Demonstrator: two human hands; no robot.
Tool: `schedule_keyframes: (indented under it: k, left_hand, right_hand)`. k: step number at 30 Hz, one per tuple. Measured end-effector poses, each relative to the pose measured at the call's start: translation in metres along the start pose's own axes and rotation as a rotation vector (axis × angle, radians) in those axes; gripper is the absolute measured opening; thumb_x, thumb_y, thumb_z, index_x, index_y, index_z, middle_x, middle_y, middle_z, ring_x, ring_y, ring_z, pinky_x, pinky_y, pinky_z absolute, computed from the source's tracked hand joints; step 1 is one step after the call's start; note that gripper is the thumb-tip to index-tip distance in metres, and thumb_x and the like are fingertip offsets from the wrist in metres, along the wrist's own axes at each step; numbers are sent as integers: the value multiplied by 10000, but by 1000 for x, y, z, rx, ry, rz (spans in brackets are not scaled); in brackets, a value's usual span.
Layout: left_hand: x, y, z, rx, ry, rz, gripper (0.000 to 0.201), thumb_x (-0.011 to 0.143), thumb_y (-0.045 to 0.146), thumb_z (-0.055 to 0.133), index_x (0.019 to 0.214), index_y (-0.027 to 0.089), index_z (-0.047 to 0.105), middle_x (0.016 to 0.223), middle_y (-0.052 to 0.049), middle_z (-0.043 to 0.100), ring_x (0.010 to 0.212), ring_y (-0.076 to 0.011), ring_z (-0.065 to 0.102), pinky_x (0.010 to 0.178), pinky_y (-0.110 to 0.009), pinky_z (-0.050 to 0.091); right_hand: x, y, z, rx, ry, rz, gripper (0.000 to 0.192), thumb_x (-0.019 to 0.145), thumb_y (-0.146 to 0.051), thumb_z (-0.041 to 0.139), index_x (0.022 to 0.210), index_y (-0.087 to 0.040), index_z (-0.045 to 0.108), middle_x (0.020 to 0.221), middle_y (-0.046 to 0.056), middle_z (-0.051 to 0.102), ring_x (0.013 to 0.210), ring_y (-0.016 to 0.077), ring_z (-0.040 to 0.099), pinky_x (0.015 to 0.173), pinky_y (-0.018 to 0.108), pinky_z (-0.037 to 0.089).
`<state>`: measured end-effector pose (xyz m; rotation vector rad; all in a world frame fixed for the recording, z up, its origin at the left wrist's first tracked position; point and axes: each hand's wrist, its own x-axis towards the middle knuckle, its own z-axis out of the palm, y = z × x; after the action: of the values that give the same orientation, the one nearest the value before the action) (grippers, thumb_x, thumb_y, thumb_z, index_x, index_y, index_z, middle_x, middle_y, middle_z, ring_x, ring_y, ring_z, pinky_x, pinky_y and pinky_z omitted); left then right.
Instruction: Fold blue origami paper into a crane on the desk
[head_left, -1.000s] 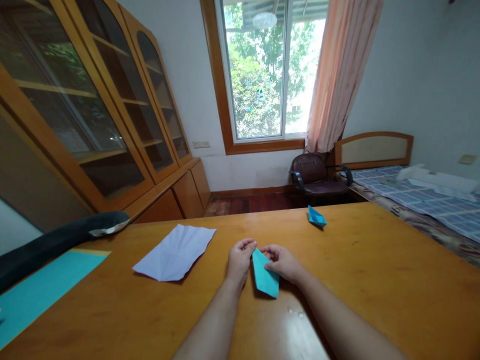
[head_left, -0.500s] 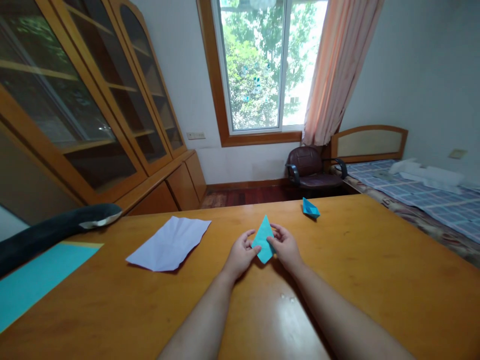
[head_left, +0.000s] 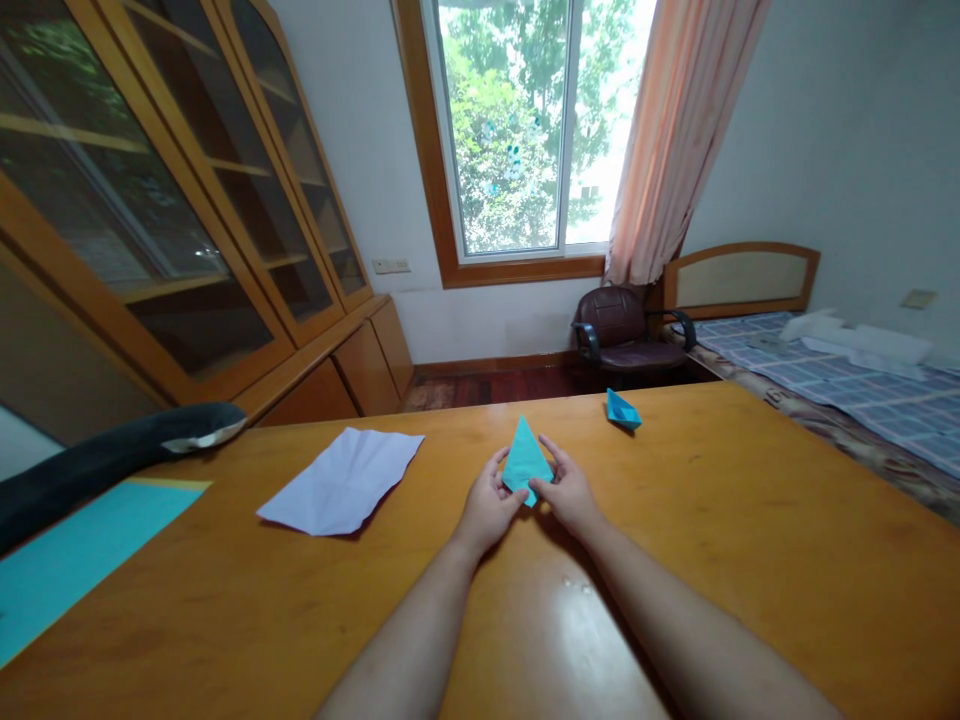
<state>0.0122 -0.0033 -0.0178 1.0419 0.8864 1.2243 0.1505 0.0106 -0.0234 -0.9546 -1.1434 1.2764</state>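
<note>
Folded blue paper [head_left: 524, 462], pinched between left hand [head_left: 489, 508] and right hand [head_left: 571, 492], points lengthwise toward twelve o'clock.

The table [head_left: 750, 560] is varnished wood, glossy, with bright glare near the arms. The folded teal piece [head_left: 524, 462] between the hands is matt paper with sharp creases. To the left, the white sheet [head_left: 341, 482] is creased matt paper. Far right, the small blue boat [head_left: 622, 410] is smooth paper.
</note>
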Motion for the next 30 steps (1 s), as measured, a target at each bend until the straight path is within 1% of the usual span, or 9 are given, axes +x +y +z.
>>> schedule_keyframes:
  k: [3, 7, 14, 18, 21, 23, 25, 27, 30]
  left_hand:
    - [-3, 3, 2, -4, -10, -22, 1030, 570, 158, 792, 1451, 185, 258, 977, -86, 716, 832, -186, 686, 764, -288, 526]
    - [-3, 3, 0, -7, 3, -12, 1133, 586, 135, 779, 1501, 170, 112, 848, -53, 721, 734, -165, 678, 716, -269, 518]
    - [-3, 0, 2, -54, 22, -1, 1184, 592, 130, 787, 1505, 195, 36, 903, -52, 721, 787, -160, 680, 730, -252, 511]
    - [-6, 1, 5, -84, -15, -48, 1250, 581, 109, 799, 1498, 197, -45, 966, -77, 718, 839, -168, 678, 791, -282, 510]
    - [-8, 3, 7, -95, -25, -71, 1275, 560, 102, 813, 1495, 208, -48, 998, -79, 711, 870, -171, 673, 813, -285, 504]
    - [-8, 4, 7, -108, -25, -69, 1267, 556, 110, 818, 1492, 220, -28, 1004, -72, 708, 870, -166, 671, 804, -277, 503]
    - [-8, 4, 7, -106, -11, -55, 1181, 574, 145, 814, 1482, 223, 64, 970, -56, 709, 817, -154, 670, 746, -256, 504]
    - [-6, 3, 5, -77, 25, -32, 970, 604, 208, 803, 1412, 194, 265, 891, -38, 705, 720, -135, 654, 656, -228, 492]
    - [-2, 0, 1, -33, 88, -4, 585, 644, 309, 777, 1137, 150, 506, 800, -25, 679, 631, -114, 615, 583, -209, 467]
  right_hand:
    - [-1, -1, 0, -24, 20, -1, 833, 578, -208, 683, 1370, -179, 428, 756, -23, 653, 597, 126, 568, 574, 248, 473]
    - [-1, 0, 1, -12, 29, 0, 827, 581, -210, 687, 1366, -174, 431, 757, -21, 655, 622, 131, 590, 603, 252, 491]
    - [1, 0, 1, 12, 26, 18, 834, 565, -222, 700, 1353, -170, 431, 801, -8, 696, 642, 146, 633, 625, 268, 517]
    - [1, 0, 1, 19, 47, 14, 808, 566, -212, 699, 1335, -175, 451, 768, -12, 703, 616, 145, 634, 619, 271, 524]
    - [0, 1, 1, 2, 62, 0, 782, 571, -218, 705, 1316, -183, 471, 776, -5, 709, 620, 152, 641, 619, 278, 531]
    - [1, 2, 1, -4, 71, -7, 763, 576, -222, 705, 1304, -180, 480, 780, -2, 708, 625, 153, 641, 614, 276, 529]
    - [1, 2, 1, 5, 78, -6, 753, 580, -226, 703, 1297, -173, 479, 758, -9, 697, 605, 144, 626, 591, 265, 517]
    - [1, 1, 1, 23, 87, 0, 747, 586, -231, 700, 1296, -169, 473, 725, -21, 680, 570, 131, 600, 552, 249, 496]
    - [1, -1, 2, 43, 112, -1, 709, 584, -224, 708, 1258, -181, 493, 720, -27, 665, 571, 129, 586, 535, 244, 480]
